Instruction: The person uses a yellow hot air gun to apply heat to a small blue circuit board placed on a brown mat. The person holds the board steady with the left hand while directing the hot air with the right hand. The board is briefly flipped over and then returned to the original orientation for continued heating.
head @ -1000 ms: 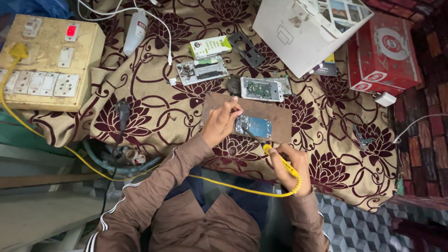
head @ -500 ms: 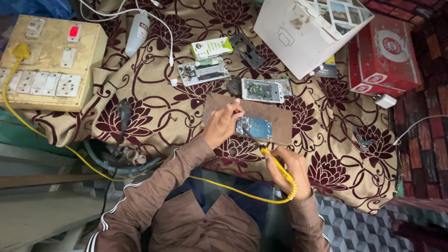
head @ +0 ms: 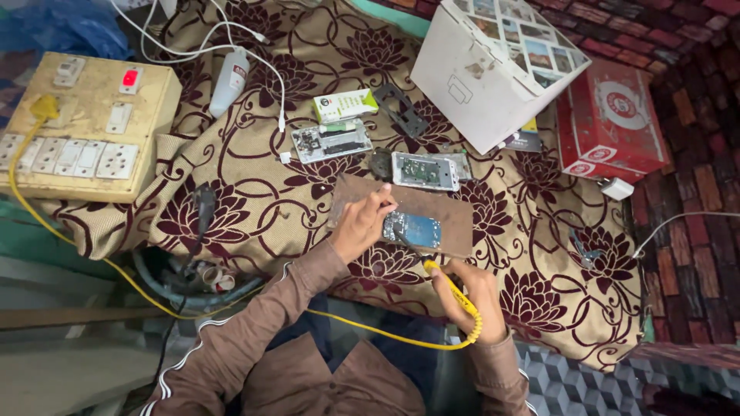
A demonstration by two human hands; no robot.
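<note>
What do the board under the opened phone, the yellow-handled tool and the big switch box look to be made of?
Board: probably wood or hardboard, matte brown, scuffed. Tool in the right hand: yellow handle looks like plastic, with a thin dark tip, likely metal. Switch box: cream casing, stained and dull, wood or laminate, hard to tell; its switches look like plastic.

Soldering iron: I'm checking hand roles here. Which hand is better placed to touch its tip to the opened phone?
Right. The right hand already grips the yellow soldering iron, tip toward the opened phone; the left hand steadies it.
</note>
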